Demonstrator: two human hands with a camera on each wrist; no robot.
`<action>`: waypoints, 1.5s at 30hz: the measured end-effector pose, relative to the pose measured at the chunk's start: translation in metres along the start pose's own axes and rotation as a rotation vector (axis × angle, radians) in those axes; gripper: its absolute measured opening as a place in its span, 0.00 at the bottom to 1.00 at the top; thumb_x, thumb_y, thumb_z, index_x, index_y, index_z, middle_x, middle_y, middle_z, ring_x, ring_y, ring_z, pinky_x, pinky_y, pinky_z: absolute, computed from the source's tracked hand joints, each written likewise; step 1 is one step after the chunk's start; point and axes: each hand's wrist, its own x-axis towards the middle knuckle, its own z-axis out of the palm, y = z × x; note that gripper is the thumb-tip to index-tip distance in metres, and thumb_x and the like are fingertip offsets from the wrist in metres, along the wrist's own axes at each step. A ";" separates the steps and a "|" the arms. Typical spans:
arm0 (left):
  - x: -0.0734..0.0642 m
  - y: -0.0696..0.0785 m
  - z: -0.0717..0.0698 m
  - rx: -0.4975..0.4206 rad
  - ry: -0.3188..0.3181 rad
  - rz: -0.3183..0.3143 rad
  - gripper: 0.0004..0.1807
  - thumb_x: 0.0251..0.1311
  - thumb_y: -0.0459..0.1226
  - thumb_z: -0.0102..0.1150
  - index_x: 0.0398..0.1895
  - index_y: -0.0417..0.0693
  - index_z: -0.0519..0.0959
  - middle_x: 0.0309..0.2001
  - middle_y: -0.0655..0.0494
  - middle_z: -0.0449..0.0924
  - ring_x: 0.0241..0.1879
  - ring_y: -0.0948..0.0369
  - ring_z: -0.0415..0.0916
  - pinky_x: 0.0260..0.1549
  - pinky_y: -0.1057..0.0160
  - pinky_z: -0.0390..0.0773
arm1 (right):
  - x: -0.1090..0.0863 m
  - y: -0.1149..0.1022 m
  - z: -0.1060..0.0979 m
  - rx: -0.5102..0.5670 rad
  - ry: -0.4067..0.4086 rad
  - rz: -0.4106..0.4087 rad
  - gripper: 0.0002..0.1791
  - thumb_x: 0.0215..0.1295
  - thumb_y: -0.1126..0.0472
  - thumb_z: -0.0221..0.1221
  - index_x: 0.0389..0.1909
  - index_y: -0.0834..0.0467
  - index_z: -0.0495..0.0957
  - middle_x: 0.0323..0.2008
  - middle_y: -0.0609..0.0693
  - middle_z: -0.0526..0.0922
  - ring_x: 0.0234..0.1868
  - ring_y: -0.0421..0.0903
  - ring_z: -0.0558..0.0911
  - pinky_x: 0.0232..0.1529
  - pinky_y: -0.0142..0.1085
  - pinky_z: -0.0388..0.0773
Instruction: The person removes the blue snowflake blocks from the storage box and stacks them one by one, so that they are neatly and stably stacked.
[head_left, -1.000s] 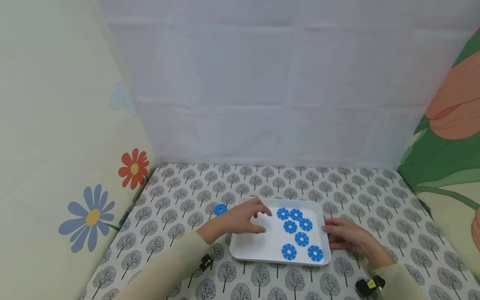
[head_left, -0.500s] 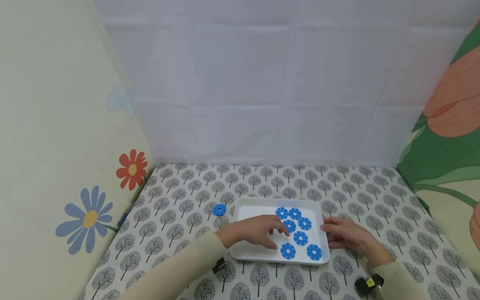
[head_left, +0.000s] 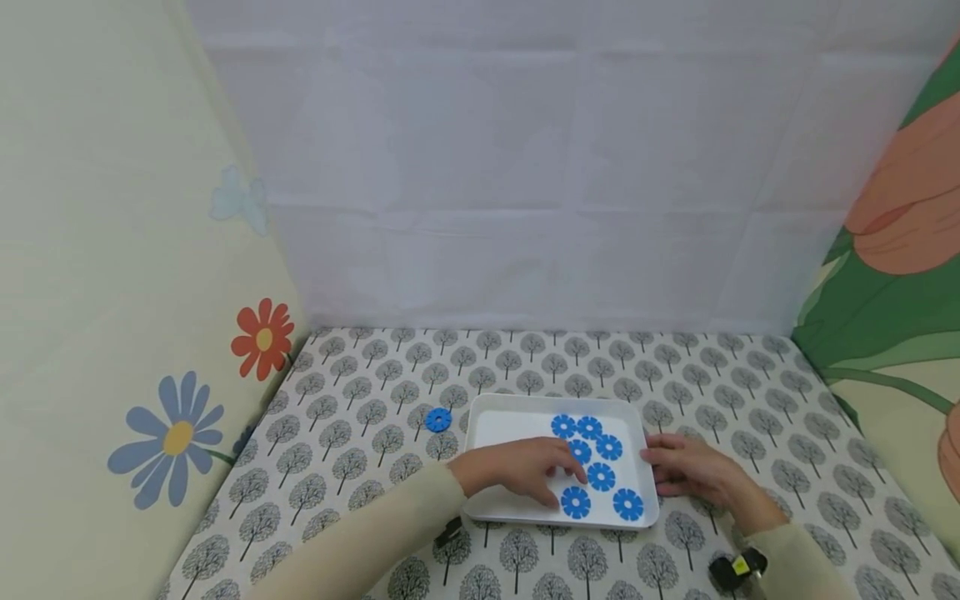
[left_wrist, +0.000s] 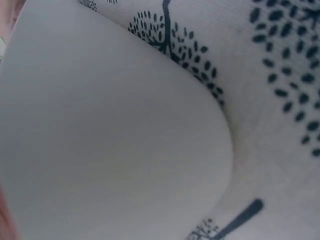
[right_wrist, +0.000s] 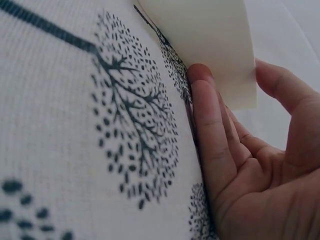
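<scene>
A white rectangular tray (head_left: pixel 517 402) holds several notched blue plastic discs, mostly on its right half. My left hand (head_left: pixel 521 468) reaches over the tray with thumb and fingers spread apart. Its fingertips are right beside the front-left disc (head_left: pixel 576 502), and another disc (head_left: pixel 601 477) lies just right of the index finger. The left wrist view is mostly filled by the tray's pale wall (left_wrist: pixel 115 125). At the tray's right end, my right hand (head_left: pixel 693 468) holds the rim. In the right wrist view its thumb and fingers (right_wrist: pixel 212 117) lie on either side of the tray wall (right_wrist: pixel 225 45).
One blue disc (head_left: pixel 438 419) lies on the cloth left of the tray. The tablecloth (head_left: pixel 360 367) has a printed tree pattern. A white sheet (head_left: pixel 517 167) hangs behind the table, and flower-painted walls (head_left: pixel 97 250) stand at both sides.
My left hand has moved right and toward the front of the tray, from its left part to beside the discs. The right hand has stayed at the rim.
</scene>
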 end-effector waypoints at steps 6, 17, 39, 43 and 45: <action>0.005 -0.002 0.004 0.042 -0.014 0.019 0.26 0.53 0.41 0.76 0.58 0.64 0.82 0.56 0.64 0.74 0.53 0.71 0.69 0.52 0.75 0.70 | 0.000 0.000 0.001 -0.003 0.007 0.004 0.38 0.65 0.51 0.67 0.70 0.66 0.66 0.45 0.57 0.85 0.41 0.51 0.85 0.45 0.45 0.85; 0.010 0.000 0.009 0.089 -0.022 -0.008 0.25 0.52 0.47 0.76 0.56 0.70 0.83 0.57 0.65 0.73 0.59 0.69 0.68 0.61 0.70 0.67 | -0.002 0.001 0.002 -0.006 0.011 0.003 0.38 0.66 0.52 0.66 0.70 0.67 0.66 0.45 0.57 0.85 0.42 0.51 0.86 0.45 0.45 0.85; 0.011 -0.001 0.008 0.119 -0.031 0.058 0.22 0.55 0.48 0.74 0.54 0.65 0.83 0.49 0.69 0.75 0.51 0.74 0.70 0.58 0.74 0.68 | -0.003 0.000 0.002 -0.017 0.016 -0.004 0.38 0.66 0.51 0.66 0.70 0.67 0.66 0.45 0.56 0.86 0.42 0.50 0.86 0.45 0.45 0.85; 0.010 0.000 0.008 0.132 -0.030 0.066 0.22 0.56 0.49 0.73 0.55 0.63 0.83 0.48 0.69 0.75 0.49 0.75 0.70 0.54 0.76 0.69 | -0.003 0.000 0.001 -0.018 0.009 -0.007 0.38 0.66 0.51 0.66 0.70 0.67 0.66 0.45 0.56 0.85 0.41 0.50 0.86 0.45 0.44 0.85; 0.009 0.001 0.008 0.135 -0.025 0.063 0.22 0.56 0.49 0.73 0.55 0.62 0.83 0.48 0.70 0.75 0.47 0.76 0.70 0.52 0.76 0.70 | -0.003 0.001 0.001 -0.020 0.005 -0.012 0.38 0.66 0.51 0.66 0.70 0.68 0.65 0.45 0.56 0.85 0.41 0.50 0.86 0.45 0.44 0.85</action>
